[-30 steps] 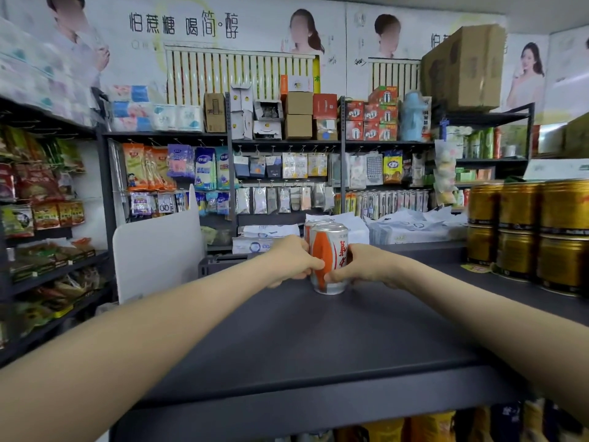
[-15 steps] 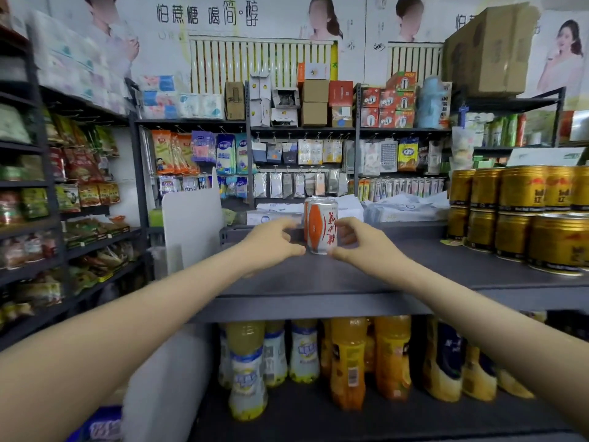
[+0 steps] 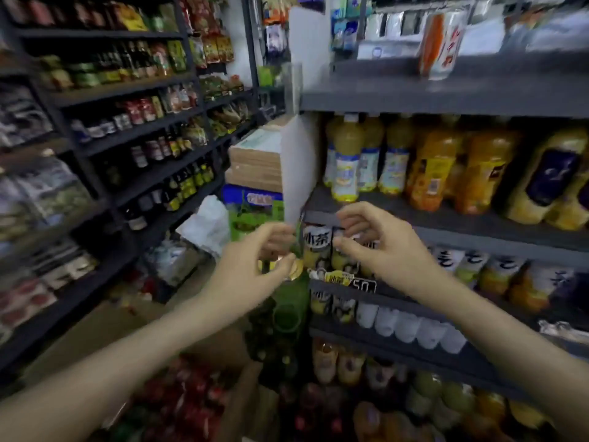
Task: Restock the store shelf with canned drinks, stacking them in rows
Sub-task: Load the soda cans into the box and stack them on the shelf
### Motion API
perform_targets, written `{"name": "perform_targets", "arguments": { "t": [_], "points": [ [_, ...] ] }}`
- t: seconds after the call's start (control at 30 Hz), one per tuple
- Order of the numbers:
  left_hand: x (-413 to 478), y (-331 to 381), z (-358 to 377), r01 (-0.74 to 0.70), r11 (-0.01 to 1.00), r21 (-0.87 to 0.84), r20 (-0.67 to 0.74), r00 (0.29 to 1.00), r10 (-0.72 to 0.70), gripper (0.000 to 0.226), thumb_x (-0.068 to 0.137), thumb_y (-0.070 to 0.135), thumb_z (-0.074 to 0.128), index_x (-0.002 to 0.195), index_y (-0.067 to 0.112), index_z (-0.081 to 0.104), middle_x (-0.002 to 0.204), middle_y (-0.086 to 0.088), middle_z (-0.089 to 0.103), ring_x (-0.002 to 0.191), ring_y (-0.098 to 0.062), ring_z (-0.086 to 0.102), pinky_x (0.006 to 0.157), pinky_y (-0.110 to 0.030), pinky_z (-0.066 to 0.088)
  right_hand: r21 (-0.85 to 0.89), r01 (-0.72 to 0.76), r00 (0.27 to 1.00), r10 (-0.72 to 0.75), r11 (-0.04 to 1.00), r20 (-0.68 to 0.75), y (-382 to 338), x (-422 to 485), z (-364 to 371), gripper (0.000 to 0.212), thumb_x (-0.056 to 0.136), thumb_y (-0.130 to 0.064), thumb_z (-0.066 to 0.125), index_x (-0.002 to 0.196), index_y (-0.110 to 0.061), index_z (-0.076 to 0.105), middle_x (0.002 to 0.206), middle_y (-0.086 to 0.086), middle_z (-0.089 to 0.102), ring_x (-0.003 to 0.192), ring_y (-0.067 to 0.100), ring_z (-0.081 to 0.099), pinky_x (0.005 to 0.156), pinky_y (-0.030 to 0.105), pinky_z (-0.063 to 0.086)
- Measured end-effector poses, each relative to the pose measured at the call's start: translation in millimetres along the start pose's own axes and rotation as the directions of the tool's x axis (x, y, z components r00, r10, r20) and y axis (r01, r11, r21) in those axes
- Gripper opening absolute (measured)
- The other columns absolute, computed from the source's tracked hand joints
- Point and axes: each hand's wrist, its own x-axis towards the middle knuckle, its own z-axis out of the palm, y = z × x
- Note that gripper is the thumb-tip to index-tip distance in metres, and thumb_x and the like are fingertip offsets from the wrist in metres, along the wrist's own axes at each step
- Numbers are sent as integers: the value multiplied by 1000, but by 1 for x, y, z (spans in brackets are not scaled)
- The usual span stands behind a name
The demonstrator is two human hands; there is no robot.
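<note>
An orange and white drink can [image 3: 439,43] stands alone on the dark top shelf [image 3: 446,94], near its front edge at the upper right. Both hands are well below it, level with the third shelf. My left hand [image 3: 255,266] hangs with fingers spread and holds nothing. My right hand [image 3: 379,247] is also free, fingers apart, in front of small drink cartons. The picture is blurred by motion.
Yellow and orange juice bottles [image 3: 430,167] fill the second shelf. A white divider panel [image 3: 298,167] closes the shelf's left end. Cardboard boxes [image 3: 255,164] and bags stand in the aisle. Red packaged goods [image 3: 191,397] lie low down. Dark racks of bottles [image 3: 143,122] line the left.
Both hands have let go of the orange and white can and dropped away from the top shelf. The view has swung sharply downward and to the left.
</note>
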Motion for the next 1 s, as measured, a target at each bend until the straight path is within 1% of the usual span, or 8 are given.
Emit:
{"name": "perform_targets", "arguments": {
  "t": [0.13, 0.3, 0.47, 0.57, 0.73, 0.87, 0.93, 1.0],
  "points": [
    [-61, -74, -11, 151, 959, 241, 100, 979, -179, 45, 78, 44, 55, 120, 27, 54, 109, 10, 61, 95, -3, 60, 84, -25, 49, 20, -67, 988, 63, 998, 141, 12, -15, 63, 29, 87, -22, 67, 113, -18, 56, 104, -5, 58, 94, 8, 57, 76, 22, 46],
    [-110, -156, -43, 372, 831, 413, 133, 879, -459, 50, 90, 33, 61, 136, 28, 42, 132, 7, 48, 109, -10, 54, 88, -26, 47, -50, -85, 941, 97, 995, 326, 22, -17, 144, 38, 89, -30, 63, 124, -22, 50, 114, -7, 52, 102, 7, 50, 79, 12, 38],
    [-155, -244, -81, 475, 712, 517, 125, 781, -611, 52, 91, 34, 58, 139, 26, 38, 134, 3, 46, 109, -13, 54, 87, -32, 50, -99, -127, 861, 159, 987, 483, 30, -2, 241, 45, 92, -31, 59, 133, -20, 42, 124, -4, 46, 110, 9, 47, 88, 22, 42],
    [-178, -310, -107, 455, 685, 569, 157, 758, -633, 53, 92, 32, 56, 141, 23, 37, 134, 1, 45, 116, -20, 52, 89, -35, 49, -118, -172, 819, 209, 978, 534, 37, 7, 312, 48, 93, -31, 57, 137, -21, 38, 131, -3, 42, 117, 12, 45, 90, 22, 39],
    [-194, -441, -145, 383, 668, 638, 292, 682, -670, 52, 94, 36, 51, 142, 22, 34, 134, -3, 43, 114, -22, 51, 85, -38, 50, -172, -308, 755, 350, 936, 554, 58, 29, 441, 51, 92, -26, 58, 139, -19, 37, 137, 1, 43, 128, 14, 41, 104, 23, 34],
    [-202, -526, -159, 246, 707, 663, 382, 700, -603, 56, 87, 30, 60, 138, 13, 43, 132, -11, 49, 116, -30, 53, 87, -35, 47, -204, -439, 670, 471, 875, 574, 73, 43, 543, 56, 94, -23, 56, 144, -20, 32, 144, 0, 37, 134, 13, 34, 110, 26, 30],
    [-211, -560, -163, 187, 699, 690, 399, 707, -583, 57, 81, 33, 62, 132, 10, 51, 127, -16, 55, 113, -34, 56, 93, -40, 46, -226, -447, 640, 486, 866, 595, 82, 45, 589, 59, 94, -20, 55, 146, -17, 27, 146, 2, 35, 137, 15, 29, 111, 24, 23],
    [-222, -587, -167, 175, 669, 722, 379, 709, -594, 59, 80, 40, 52, 130, 7, 53, 128, -17, 55, 118, -34, 53, 105, -42, 35, -248, -408, 626, 467, 879, 624, 88, 45, 632, 62, 93, -18, 55, 147, -14, 24, 146, 5, 34, 137, 18, 28, 113, 24, 20]
  ]
}}
